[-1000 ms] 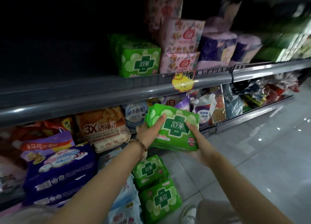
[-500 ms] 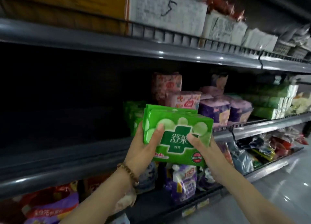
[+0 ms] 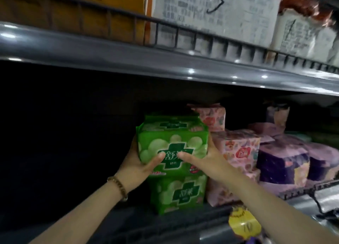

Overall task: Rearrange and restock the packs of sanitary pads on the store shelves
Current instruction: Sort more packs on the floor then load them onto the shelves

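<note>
Raised from below shelf level a second ago, the green pack now sits atop a matching pack on the shelf, left hand and right hand gripping its sides, thumbs across its front; one more pack looks nearly restocked.

Dim, grainy wide-angle view, black shadow left of the green pack, white glints along the grey shelf edge, upper boxes motion-blurred, shelf lines bowed toward the borders
</note>
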Demonstrator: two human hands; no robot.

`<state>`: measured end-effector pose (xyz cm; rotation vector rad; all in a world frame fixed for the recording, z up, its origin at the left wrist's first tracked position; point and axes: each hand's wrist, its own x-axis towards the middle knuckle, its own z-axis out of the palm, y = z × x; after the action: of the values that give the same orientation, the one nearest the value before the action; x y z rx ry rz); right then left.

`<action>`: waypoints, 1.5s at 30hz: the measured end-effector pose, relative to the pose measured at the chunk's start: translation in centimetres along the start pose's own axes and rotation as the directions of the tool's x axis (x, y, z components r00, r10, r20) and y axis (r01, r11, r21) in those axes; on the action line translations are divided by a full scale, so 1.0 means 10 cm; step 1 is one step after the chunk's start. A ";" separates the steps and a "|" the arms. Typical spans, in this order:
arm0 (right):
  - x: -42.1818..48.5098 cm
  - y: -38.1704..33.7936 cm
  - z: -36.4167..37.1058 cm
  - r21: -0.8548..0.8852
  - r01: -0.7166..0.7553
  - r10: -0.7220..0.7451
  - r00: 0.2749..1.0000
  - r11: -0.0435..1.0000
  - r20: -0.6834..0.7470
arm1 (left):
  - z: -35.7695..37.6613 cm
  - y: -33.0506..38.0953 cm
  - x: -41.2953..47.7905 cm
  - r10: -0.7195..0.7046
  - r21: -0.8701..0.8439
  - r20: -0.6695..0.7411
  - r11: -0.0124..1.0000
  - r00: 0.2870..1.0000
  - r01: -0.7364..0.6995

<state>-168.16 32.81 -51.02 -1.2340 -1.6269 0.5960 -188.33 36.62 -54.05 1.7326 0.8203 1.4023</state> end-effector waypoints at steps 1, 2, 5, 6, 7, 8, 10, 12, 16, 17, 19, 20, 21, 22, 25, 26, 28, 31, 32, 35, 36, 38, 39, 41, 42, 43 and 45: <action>0.14 0.13 0.03 0.000 -0.030 0.030 0.999 1.000 0.022 | -0.03 -0.10 0.08 -0.025 0.007 0.033 1.000 0.999 0.024; 0.25 0.24 0.07 0.008 -0.063 0.063 0.997 0.998 0.049 | -0.05 -0.20 0.14 -0.052 0.037 0.060 0.998 0.997 0.049; 0.39 0.45 0.14 -0.038 -0.071 0.072 0.997 0.997 0.029 | -0.05 -0.38 0.23 -0.077 0.161 0.090 0.985 0.993 0.062; 0.40 0.50 0.15 -0.062 -0.024 0.023 1.000 0.998 -0.014 | -0.03 -0.41 0.26 -0.084 0.170 0.077 0.983 0.994 0.070; 0.37 0.50 0.16 -0.100 0.052 -0.058 0.996 0.994 -0.062 | -0.02 -0.44 0.29 -0.091 0.171 0.059 0.982 0.994 0.079; 0.33 0.50 0.18 -0.173 0.143 -0.163 0.980 0.974 -0.110 | -0.02 -0.47 0.32 -0.102 0.173 0.037 0.980 0.994 0.094; 0.21 0.48 0.22 -0.429 0.271 -0.365 0.918 0.862 -0.153 | 0.02 -0.49 0.38 -0.125 0.176 -0.010 0.977 0.992 0.124; 0.11 0.51 0.24 -0.671 0.315 -0.451 0.892 0.672 -0.033 | 0.09 -0.51 0.44 -0.134 0.185 -0.065 0.972 0.989 0.144; 0.08 0.58 0.29 -0.759 0.213 -0.146 0.977 0.615 0.155 | 0.24 -0.54 0.54 -0.154 0.189 -0.165 0.964 0.974 0.184; 0.11 0.57 0.28 -0.750 0.191 -0.125 0.982 0.634 0.144 | 0.27 -0.55 0.55 -0.161 0.173 -0.191 0.966 0.968 0.195; 0.16 0.55 0.28 -0.727 0.176 -0.093 0.984 0.663 0.153 | 0.31 -0.57 0.55 -0.162 0.151 -0.238 0.968 0.958 0.202; 0.15 0.54 0.25 -0.725 0.177 -0.082 0.983 0.665 0.165 | 0.32 -0.58 0.55 -0.155 0.149 -0.250 0.969 0.956 0.196; 0.14 0.54 0.22 -0.731 0.178 -0.073 0.982 0.659 0.174 | 0.31 -0.58 0.55 -0.155 0.149 -0.244 0.969 0.957 0.195; 0.12 0.54 0.20 -0.736 0.177 -0.063 0.982 0.653 0.180 | 0.29 -0.57 0.56 -0.168 0.144 -0.220 0.969 0.961 0.202; 0.03 0.51 0.18 -0.733 0.126 -0.016 0.988 0.668 0.156 | 0.22 -0.53 0.62 -0.261 0.137 -0.100 0.952 0.960 0.273; 0.02 0.50 0.18 -0.724 0.095 0.016 0.989 0.684 0.144 | 0.21 -0.52 0.65 -0.283 0.145 -0.062 0.946 0.957 0.289; 0.03 0.49 0.19 -0.706 0.050 0.072 0.987 0.706 0.142 | 0.21 -0.52 0.68 -0.310 0.173 -0.012 0.936 0.951 0.307; 0.08 0.49 0.18 -0.708 0.041 0.104 0.982 0.705 0.160 | 0.25 -0.51 0.64 -0.332 0.203 -0.003 0.923 0.943 0.326; 0.08 0.49 0.18 -0.713 0.041 0.109 0.981 0.700 0.164 | 0.25 -0.50 0.61 -0.337 0.203 -0.006 0.921 0.941 0.331; 0.03 0.47 0.18 -0.707 0.059 0.083 0.983 0.705 0.165 | 0.25 -0.34 0.44 -0.308 0.170 -0.065 0.934 0.949 0.315; -0.02 0.46 0.18 -0.701 0.078 0.054 0.985 0.709 0.165 | 0.26 -0.26 0.35 -0.288 0.152 -0.096 0.942 0.953 0.300; -0.19 0.41 0.15 -0.702 0.141 -0.027 0.985 0.698 0.171 | 0.28 -0.10 0.08 -0.242 0.158 -0.136 0.952 0.961 0.262; -0.30 0.38 0.14 -0.704 0.173 -0.063 0.982 0.689 0.179 | 0.30 -0.04 -0.09 -0.214 0.182 -0.136 0.955 0.967 0.236; -0.56 0.34 0.10 -0.703 0.195 -0.091 0.979 0.685 0.183 | 0.31 0.02 -0.48 -0.161 0.256 -0.111 0.949 0.981 0.185; -0.71 0.34 0.08 -0.697 0.183 -0.075 0.980 0.693 0.183 | 0.32 0.01 -0.68 -0.149 0.305 -0.092 0.937 0.985 0.170; -0.87 0.36 0.06 -0.687 0.171 -0.054 0.981 0.706 0.188 | 0.34 0.00 -0.89 -0.139 0.355 -0.071 0.922 0.988 0.155; -1.24 0.43 0.06 -0.671 0.159 -0.036 0.981 0.724 0.193 | 0.42 -0.03 -1.33 -0.115 0.417 -0.029 0.902 0.993 0.116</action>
<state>-166.62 23.16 -59.77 -1.6370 -2.1449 -0.0072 -186.83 24.92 -61.48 1.9576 1.2790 1.2093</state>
